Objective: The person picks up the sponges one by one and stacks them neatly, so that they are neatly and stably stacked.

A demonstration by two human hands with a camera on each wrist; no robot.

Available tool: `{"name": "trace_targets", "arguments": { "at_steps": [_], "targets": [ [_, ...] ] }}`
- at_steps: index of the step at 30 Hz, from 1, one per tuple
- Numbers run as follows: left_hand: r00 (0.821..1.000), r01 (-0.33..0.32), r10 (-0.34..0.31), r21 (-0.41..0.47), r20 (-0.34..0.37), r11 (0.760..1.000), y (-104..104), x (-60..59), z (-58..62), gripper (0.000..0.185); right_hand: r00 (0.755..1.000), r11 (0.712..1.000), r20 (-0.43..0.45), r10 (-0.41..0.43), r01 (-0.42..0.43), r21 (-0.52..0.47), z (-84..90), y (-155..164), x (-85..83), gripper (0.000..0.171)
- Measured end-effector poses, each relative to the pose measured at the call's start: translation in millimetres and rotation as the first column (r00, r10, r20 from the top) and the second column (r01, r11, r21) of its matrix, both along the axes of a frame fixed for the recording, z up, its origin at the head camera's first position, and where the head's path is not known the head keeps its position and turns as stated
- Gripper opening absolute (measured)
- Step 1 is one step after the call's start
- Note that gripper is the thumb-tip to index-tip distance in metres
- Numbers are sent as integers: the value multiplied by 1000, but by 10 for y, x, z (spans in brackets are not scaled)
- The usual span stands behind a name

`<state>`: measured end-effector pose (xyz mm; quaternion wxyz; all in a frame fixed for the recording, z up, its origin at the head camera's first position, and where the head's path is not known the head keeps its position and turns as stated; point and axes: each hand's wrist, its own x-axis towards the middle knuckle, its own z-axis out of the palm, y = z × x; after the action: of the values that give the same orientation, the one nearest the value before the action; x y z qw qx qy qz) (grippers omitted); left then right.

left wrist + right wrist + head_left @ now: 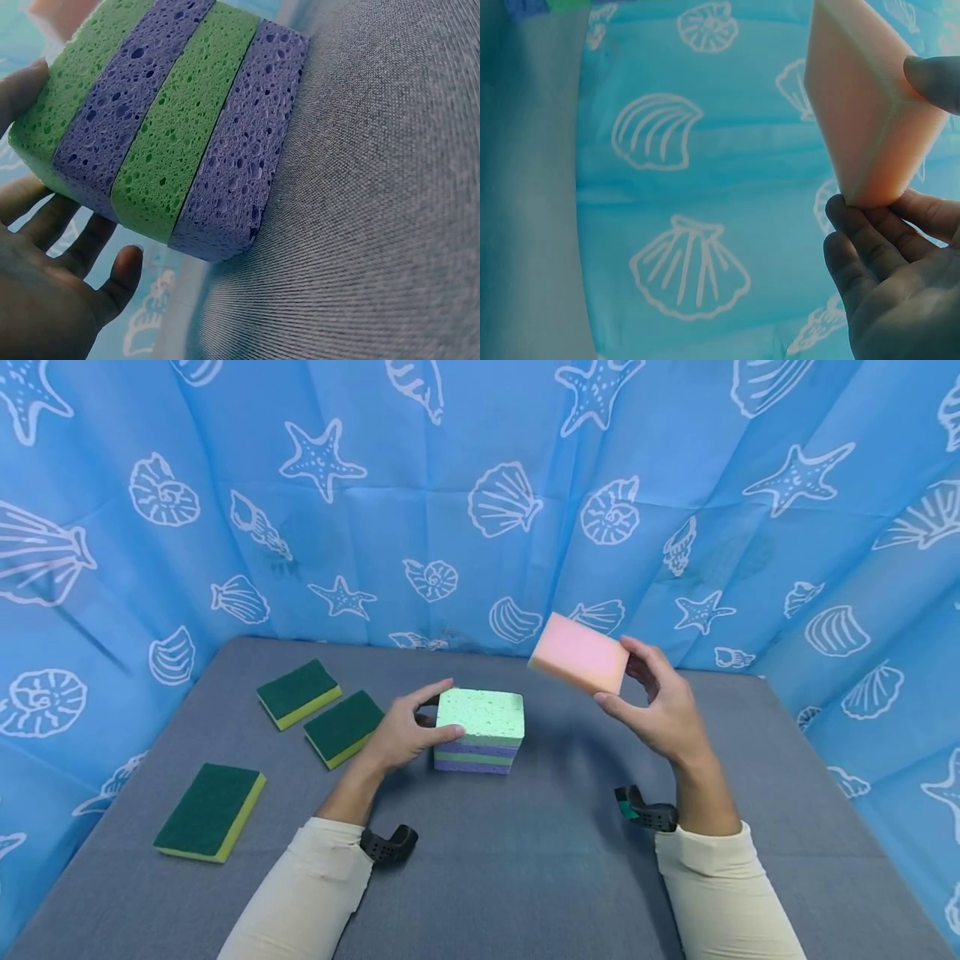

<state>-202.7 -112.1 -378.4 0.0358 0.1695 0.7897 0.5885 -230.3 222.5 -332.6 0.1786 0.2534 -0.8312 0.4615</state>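
A stack of green and purple sponges [478,730] [169,120] stands in the middle of the grey table [525,860]. My left hand [408,731] [52,277] holds its left side, thumb at the front and fingers behind. Up in the air, right of the stack, my right hand [660,706] [900,262] pinches a pink sponge [579,653] [862,105] by its right end, with the thumb below and fingers behind. The sponge is tilted and touches nothing else.
Three green-and-yellow scouring sponges lie on the left of the table: one at the back [298,693], one beside it [345,728], one nearer the front [212,810]. A blue shell-print cloth [480,502] [682,225] walls in the table on three sides.
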Motion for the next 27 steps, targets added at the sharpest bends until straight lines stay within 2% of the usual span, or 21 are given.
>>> {"name": "trace_targets", "arguments": {
  "at_steps": [6, 8, 24, 27],
  "targets": [
    [1000, -18, 18, -7, 0, 1000, -21, -151, -261, 71, 999, 998, -2, 53, -52, 18, 188, -279, 175, 71],
    [1000, -21, 21, -3, -6, 1000, -24, -172, -305, 72, 998, 997, -2, 68, -68, 29, 203, -337, 191, 72],
    [1000, -19, 19, 17, -5, 1000, -40, -187, -337, 73, 979, 979, 25, 204, -204, 2, 199, -667, 185, 73],
    [1000, -21, 21, 25, 8, 999, -43, -183, -328, 74, 975, 975, 26, 222, -222, 3, 92, -680, 102, 75]
  ]
}}
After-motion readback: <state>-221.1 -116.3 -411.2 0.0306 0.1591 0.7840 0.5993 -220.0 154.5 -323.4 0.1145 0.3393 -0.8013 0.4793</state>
